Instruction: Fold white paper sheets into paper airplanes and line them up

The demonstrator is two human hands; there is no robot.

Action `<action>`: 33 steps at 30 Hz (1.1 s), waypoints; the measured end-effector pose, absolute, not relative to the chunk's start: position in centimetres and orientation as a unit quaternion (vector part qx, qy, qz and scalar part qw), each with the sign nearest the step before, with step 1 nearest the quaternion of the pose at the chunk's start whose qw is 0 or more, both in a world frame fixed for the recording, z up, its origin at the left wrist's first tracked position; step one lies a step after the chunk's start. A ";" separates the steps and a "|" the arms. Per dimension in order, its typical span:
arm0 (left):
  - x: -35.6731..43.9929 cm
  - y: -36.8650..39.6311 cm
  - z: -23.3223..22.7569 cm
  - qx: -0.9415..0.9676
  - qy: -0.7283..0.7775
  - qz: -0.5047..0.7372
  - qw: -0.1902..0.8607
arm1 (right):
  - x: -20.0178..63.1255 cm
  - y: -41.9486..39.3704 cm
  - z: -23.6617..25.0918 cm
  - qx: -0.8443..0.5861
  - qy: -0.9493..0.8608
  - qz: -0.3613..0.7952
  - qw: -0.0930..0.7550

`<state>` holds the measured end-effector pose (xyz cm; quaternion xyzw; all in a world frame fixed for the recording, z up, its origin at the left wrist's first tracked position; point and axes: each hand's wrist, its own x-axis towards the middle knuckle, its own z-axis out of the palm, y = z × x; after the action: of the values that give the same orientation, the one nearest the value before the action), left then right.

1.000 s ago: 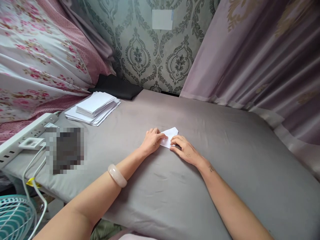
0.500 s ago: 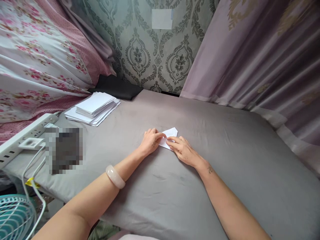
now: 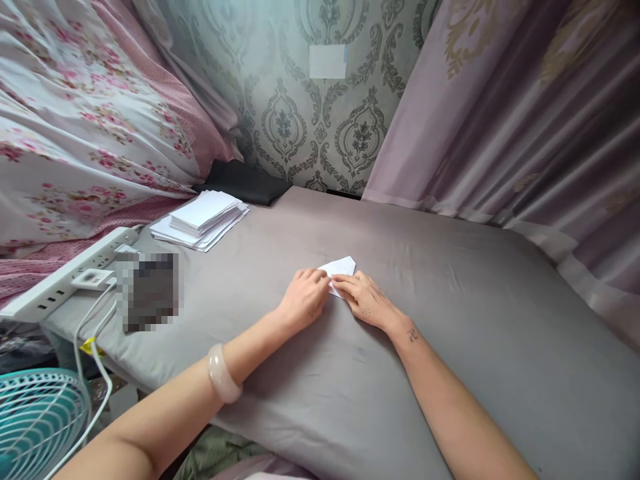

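Observation:
A small folded sheet of white paper [image 3: 343, 268] lies on the grey cloth-covered table, its pointed end facing away from me. My left hand [image 3: 306, 297], with a pale bangle [image 3: 223, 375] on the forearm, is closed with curled fingers at the paper's left edge. From the right, my right hand [image 3: 363, 293] has its fingers pressed together on the near part of the paper. The fingertips of both hands almost meet there and partly hide the folds.
A stack of white paper [image 3: 205, 217] lies at the back left, beside a black cloth-like item [image 3: 250, 181]. Along the left edge are a white power strip [image 3: 75, 273] with cables and a blurred dark object [image 3: 153, 290]. A teal fan [image 3: 43, 420] stands below; curtains flank the table.
My left hand has turned over and its fingers have curled into a fist at the paper. The right hand stays almost in place. The camera view has shifted slightly.

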<state>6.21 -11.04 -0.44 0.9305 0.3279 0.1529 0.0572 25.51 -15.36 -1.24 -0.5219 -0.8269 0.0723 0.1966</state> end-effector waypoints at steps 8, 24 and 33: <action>7.6 -16.3 -1.7 0.928 0.362 0.091 0.014 | 25.4 -15.4 -1.3 -0.524 -0.825 0.070 0.198; 5.6 -14.9 -1.9 0.938 0.331 0.098 0.035 | 25.7 -15.2 -1.6 -0.525 -0.829 0.062 0.184; 2.6 -14.2 -1.7 0.909 0.399 0.124 0.003 | 25.6 -15.1 -1.7 -0.525 -0.826 0.059 0.195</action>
<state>2.61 -14.19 -1.71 0.9086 0.3988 0.1239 0.0031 25.61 -15.14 -1.72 -0.5250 -0.8264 0.0595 0.1946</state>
